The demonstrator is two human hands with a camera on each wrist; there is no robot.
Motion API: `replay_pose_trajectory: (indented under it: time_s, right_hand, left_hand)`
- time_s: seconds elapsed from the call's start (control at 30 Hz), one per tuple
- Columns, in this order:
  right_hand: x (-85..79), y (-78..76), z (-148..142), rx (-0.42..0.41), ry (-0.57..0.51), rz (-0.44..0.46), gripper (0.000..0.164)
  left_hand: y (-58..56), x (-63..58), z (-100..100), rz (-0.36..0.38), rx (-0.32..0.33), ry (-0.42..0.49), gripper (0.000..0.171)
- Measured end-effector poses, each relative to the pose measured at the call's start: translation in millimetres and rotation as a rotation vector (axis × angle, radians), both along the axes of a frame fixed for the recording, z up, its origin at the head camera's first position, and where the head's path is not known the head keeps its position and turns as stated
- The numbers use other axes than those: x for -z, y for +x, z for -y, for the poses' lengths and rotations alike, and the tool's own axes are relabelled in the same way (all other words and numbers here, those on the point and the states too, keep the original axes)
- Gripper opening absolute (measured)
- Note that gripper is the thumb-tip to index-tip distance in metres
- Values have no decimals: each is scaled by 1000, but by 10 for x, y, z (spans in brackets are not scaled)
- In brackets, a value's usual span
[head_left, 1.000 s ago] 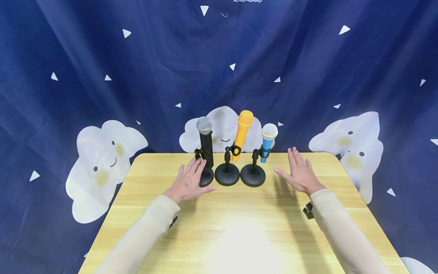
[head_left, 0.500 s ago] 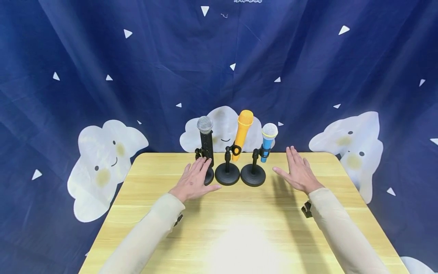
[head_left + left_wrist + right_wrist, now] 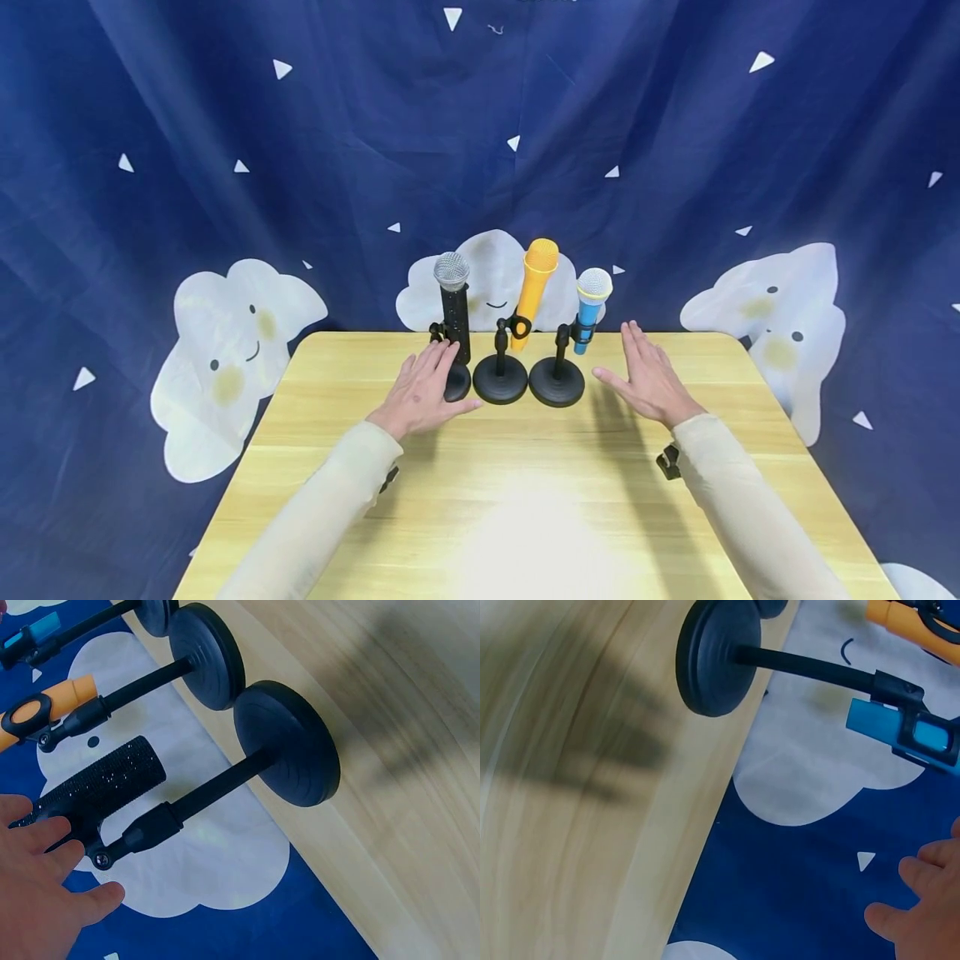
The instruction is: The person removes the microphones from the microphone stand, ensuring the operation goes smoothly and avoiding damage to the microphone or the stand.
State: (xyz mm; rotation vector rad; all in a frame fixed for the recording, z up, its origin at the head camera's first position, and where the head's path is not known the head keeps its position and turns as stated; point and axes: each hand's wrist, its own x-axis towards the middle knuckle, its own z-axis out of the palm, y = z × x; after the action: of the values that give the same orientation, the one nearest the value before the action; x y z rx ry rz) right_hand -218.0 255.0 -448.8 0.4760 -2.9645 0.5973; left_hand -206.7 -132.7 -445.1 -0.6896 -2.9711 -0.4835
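Observation:
Three microphones stand in a row, each clipped to a black desk stand. On the left is a black microphone [image 3: 455,321] with a silver mesh head; its stand's round base [image 3: 289,746] shows fully in the left wrist view. A yellow microphone [image 3: 534,283] leans in the middle, and a blue microphone [image 3: 587,315] with a white head is at the right. My left hand [image 3: 422,392] hovers before the black microphone's stand, fingers extended, partly covering it; whether it touches cannot be told. To the right of the blue microphone my right hand [image 3: 649,379] is held with straight fingers, apart from it.
The stands are near the back edge of a light wooden table [image 3: 525,467]. Right behind it hangs a dark blue curtain [image 3: 480,125] with white clouds and triangles. The middle and right bases [image 3: 557,385] sit almost side by side.
My left hand has shifted slightly right, towards the black microphone's stand. My right hand has drifted a little left, towards the blue one. The microphones have stayed in place.

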Motion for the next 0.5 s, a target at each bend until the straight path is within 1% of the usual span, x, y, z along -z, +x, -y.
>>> replay_pose_trajectory:
  time_s: [0.2, 0.33, 0.5]
  right_hand:
    - [-10, -19, 13, -6, 3, -7, 95]
    - [-20, -36, 22, -7, 7, -7, 96]
    - [-35, -49, 36, -9, 5, -9, 96]
  left_hand:
    - [-13, -14, -5, -3, 5, -6, 105]
    - [-8, -6, -39, 6, 18, -7, 104]
    - [1, -4, -84, -2, 31, -14, 103]
